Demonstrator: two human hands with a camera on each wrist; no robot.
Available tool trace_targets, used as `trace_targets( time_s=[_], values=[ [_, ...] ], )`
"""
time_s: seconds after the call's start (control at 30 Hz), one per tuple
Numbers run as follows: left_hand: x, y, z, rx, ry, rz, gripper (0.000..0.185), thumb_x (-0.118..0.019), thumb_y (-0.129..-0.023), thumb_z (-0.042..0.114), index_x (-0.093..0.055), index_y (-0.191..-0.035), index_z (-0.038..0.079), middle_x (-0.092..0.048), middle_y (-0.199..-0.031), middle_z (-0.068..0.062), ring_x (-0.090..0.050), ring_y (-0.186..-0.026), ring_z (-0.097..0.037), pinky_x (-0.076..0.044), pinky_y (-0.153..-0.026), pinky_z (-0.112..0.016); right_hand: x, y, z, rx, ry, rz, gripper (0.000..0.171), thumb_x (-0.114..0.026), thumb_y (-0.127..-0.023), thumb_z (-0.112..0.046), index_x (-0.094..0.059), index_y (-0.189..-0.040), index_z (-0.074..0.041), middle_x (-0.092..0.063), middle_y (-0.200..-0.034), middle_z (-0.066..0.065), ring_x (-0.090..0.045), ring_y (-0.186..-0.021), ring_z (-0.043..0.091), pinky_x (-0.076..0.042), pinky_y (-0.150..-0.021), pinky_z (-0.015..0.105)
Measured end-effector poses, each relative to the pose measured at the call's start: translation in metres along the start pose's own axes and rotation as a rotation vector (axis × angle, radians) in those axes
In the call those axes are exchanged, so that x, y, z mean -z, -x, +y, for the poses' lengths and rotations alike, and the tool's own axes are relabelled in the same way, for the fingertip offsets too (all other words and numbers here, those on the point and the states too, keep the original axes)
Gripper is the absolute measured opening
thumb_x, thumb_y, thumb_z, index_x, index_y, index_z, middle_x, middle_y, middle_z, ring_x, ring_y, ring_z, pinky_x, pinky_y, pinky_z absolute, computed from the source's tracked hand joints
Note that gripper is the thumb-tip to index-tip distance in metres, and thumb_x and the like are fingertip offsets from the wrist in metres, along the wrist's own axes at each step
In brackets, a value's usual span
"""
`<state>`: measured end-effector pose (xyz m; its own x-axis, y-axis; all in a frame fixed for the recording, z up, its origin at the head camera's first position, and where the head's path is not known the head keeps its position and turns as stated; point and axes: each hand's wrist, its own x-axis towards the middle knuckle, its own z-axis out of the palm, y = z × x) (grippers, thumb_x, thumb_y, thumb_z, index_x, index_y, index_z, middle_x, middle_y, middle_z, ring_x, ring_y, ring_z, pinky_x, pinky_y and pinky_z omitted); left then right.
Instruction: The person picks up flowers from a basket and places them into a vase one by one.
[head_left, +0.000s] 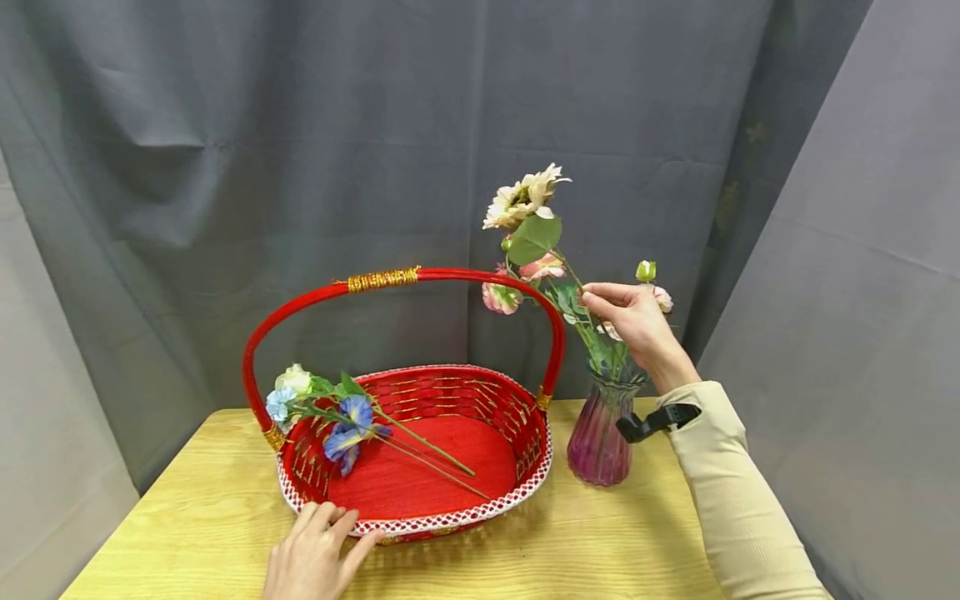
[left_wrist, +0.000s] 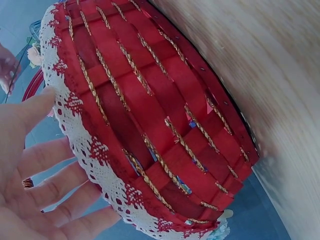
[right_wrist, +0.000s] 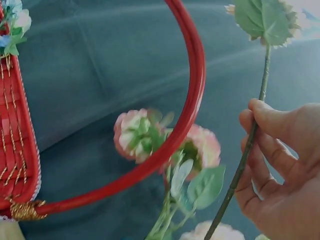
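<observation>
Okay, so the cream flower (head_left: 525, 202) is pinched by its stem (right_wrist: 265, 70) in the right hand (head_left: 633, 323), above the purple vase (head_left: 598, 446); its lower end gets lost in greenery (head_left: 611, 354). The red basket (head_left: 457, 385) is gripped at the rim by the left hand (head_left: 313, 554), fingertips hidden behind lace (left_wrist: 86, 145).
</observation>
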<state>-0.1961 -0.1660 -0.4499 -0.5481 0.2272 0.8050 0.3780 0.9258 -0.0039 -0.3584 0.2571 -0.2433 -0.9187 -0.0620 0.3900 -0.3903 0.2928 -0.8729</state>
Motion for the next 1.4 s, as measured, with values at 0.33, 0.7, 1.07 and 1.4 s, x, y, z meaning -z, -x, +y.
trace_targets(
  time_s=[0.33, 0.7, 1.07, 1.4],
  values=[
    [0.0, -0.001, 0.0, -0.003, 0.004, 0.013, 0.061, -0.052, -0.089, 0.068, -0.075, -0.084, 0.012, -0.059, -0.079, 0.002, -0.055, -0.074, -0.016, -0.044, -0.042, -0.028, 0.01, -0.001, 0.037, 0.005, 0.045, 0.096, 0.039, -0.061, -0.098, -0.018, -0.058, -0.127, 0.008, -0.064, -0.09, -0.018, -0.058, -0.082, 0.001, -0.05, -0.073, 0.019],
    [-0.001, -0.001, -0.002, -0.024, 0.003, 0.03, 0.063, -0.045, -0.092, 0.069, -0.073, -0.081, 0.013, -0.057, -0.077, 0.003, -0.055, -0.073, -0.016, -0.042, -0.04, -0.029, 0.007, 0.005, 0.052, -0.088, 0.157, 0.239, 0.033, -0.065, -0.095, -0.032, -0.068, -0.112, -0.004, -0.064, -0.084, -0.014, -0.057, -0.077, 0.002, -0.054, -0.07, 0.024],
    [0.001, -0.002, -0.003, -0.036, 0.006, -0.006, 0.047, -0.066, -0.082, 0.061, -0.073, -0.084, 0.015, -0.058, -0.079, 0.003, -0.056, -0.074, -0.016, -0.041, -0.039, -0.028, 0.007, 0.012, 0.057, -0.17, 0.288, 0.334, 0.031, -0.069, -0.091, -0.032, -0.073, -0.11, -0.007, -0.067, -0.081, -0.011, -0.064, -0.068, 0.006, -0.054, -0.06, 0.021],
    [0.0, -0.001, -0.004, -0.034, 0.006, -0.003, 0.046, -0.067, -0.081, 0.06, -0.074, -0.084, 0.015, -0.059, -0.078, 0.003, -0.056, -0.074, -0.017, -0.04, -0.038, -0.028, 0.01, 0.015, 0.057, -0.181, 0.243, 0.376, 0.025, -0.068, -0.089, -0.02, -0.072, -0.106, -0.003, -0.063, -0.068, -0.021, -0.068, -0.064, 0.007, -0.056, -0.062, 0.023]
  ],
)
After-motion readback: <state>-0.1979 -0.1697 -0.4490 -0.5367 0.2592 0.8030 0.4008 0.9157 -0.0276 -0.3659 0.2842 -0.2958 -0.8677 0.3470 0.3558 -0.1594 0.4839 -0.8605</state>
